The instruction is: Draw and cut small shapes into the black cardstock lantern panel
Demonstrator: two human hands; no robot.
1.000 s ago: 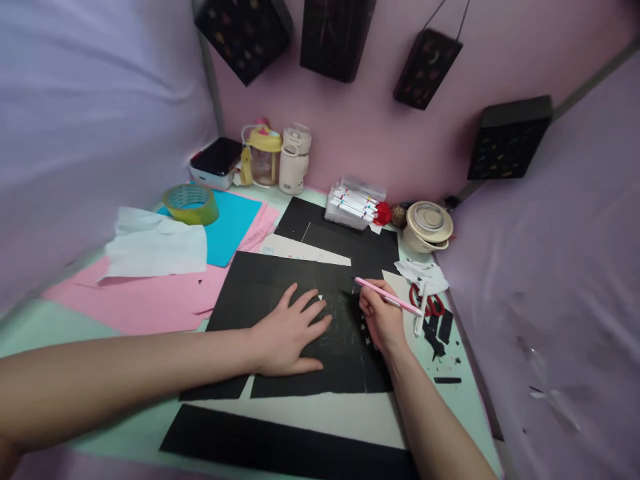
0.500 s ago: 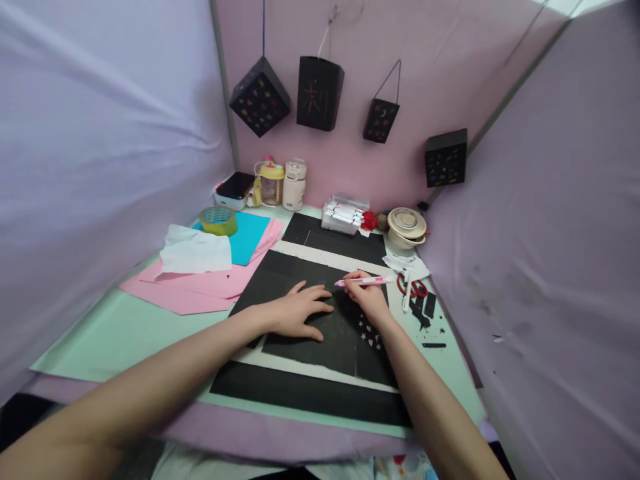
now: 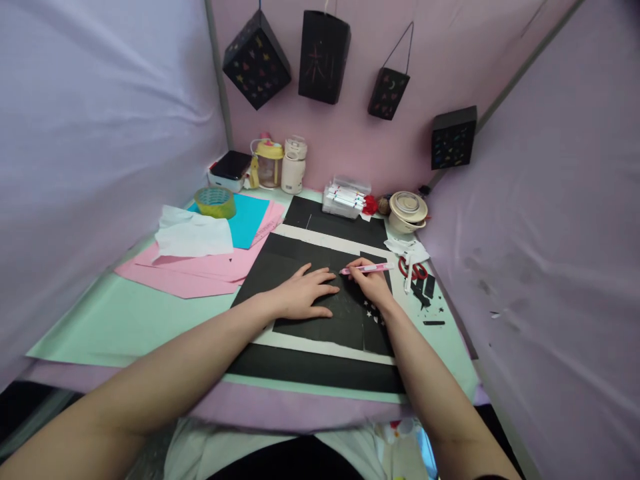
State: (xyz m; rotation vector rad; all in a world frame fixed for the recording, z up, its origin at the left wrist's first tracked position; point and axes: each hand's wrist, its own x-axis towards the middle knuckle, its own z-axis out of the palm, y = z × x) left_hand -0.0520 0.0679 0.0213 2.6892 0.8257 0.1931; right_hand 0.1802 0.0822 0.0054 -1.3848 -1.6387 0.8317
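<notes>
My left hand (image 3: 309, 294) lies flat on a large sheet of black paper (image 3: 300, 258), its fingers spread to the right. In my right hand (image 3: 369, 282) is a slim pink-and-white craft knife (image 3: 373, 268), gripped like a pen. Its tip points left, close to the left fingertips and at the black paper; whether it touches cannot be made out. Small star and heart shapes (image 3: 371, 314) show pale in the paper beside my right wrist, which partly covers them. A long black strip (image 3: 315, 368) runs along the near side.
Red-handled scissors (image 3: 419, 270) and black scraps (image 3: 429, 287) lie right. Pink sheets (image 3: 185, 283), a blue sheet (image 3: 247, 230), tissue (image 3: 193, 233) and a tape roll (image 3: 215, 201) are left. Behind stand a marker box (image 3: 345, 199), bottles (image 3: 293, 167) and a lidded pot (image 3: 407, 215). Black lanterns (image 3: 325, 60) hang above.
The view has tilted downward, so the table and lanterns sit higher in the picture. Both hands keep their poses, and the knife tip stays near the left fingertips.
</notes>
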